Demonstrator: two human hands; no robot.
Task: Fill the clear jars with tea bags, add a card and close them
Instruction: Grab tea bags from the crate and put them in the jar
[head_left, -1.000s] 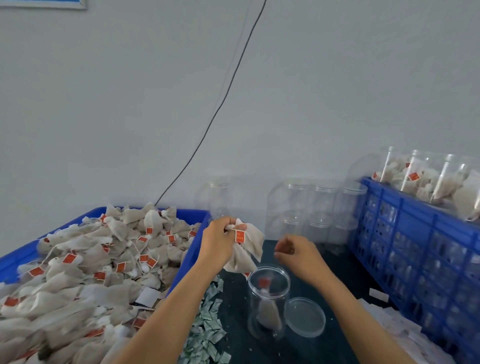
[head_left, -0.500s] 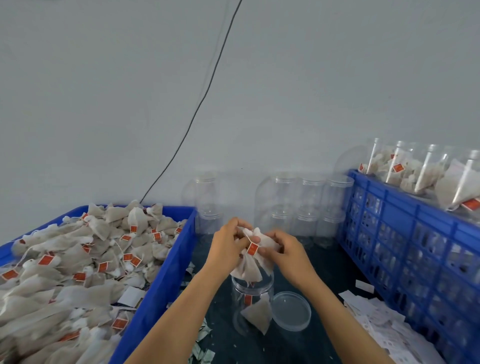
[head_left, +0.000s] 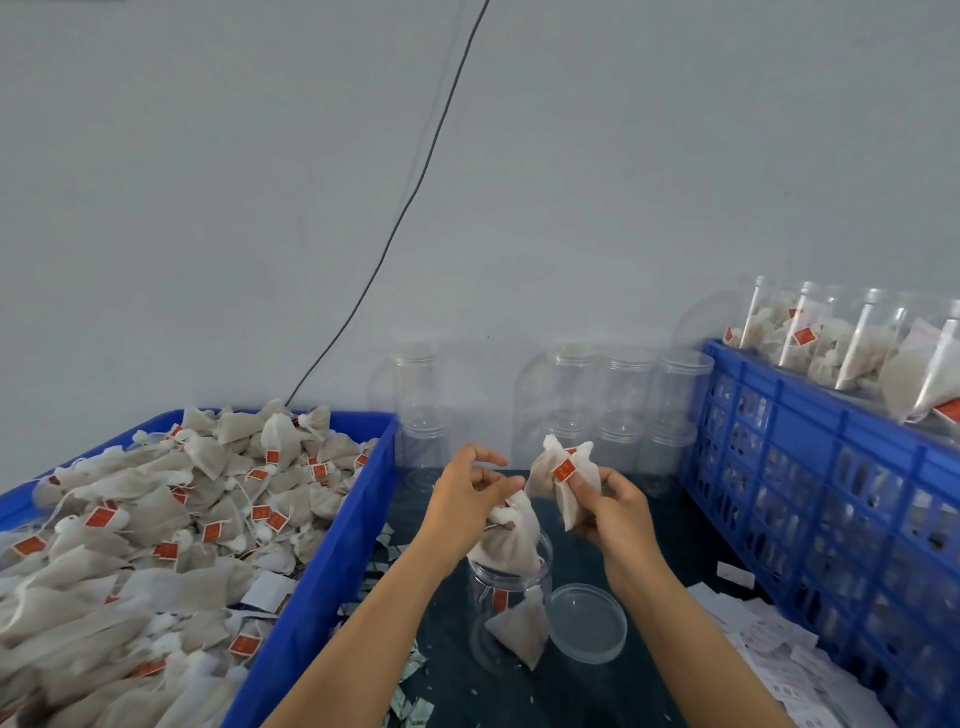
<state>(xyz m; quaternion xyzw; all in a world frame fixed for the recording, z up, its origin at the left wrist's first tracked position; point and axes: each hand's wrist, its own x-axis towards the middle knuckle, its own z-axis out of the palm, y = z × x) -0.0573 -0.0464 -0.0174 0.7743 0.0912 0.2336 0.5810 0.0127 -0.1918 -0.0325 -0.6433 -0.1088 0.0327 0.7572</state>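
The hands have separated since half a second ago. The right hand (head_left: 615, 512) now pinches its own tea bag (head_left: 566, 475), drawn toward two o'clock from the left hand (head_left: 467, 501), whose remaining tea bag (head_left: 511, 543) sits lower over the open jar (head_left: 509, 608).

Light is soft and even, bright enough, with a cool bluish cast over the grey wall (head_left: 623, 156). No source shows — shadows are faint, only slight darkening on the dark surface (head_left: 597, 696). The empty clear jars (head_left: 613, 405) at the back are washed out and hazy, their outlines nearly lost. Wide-angle bending tilts the blue crates (head_left: 831, 493) at the edges — detail is soft throughout.
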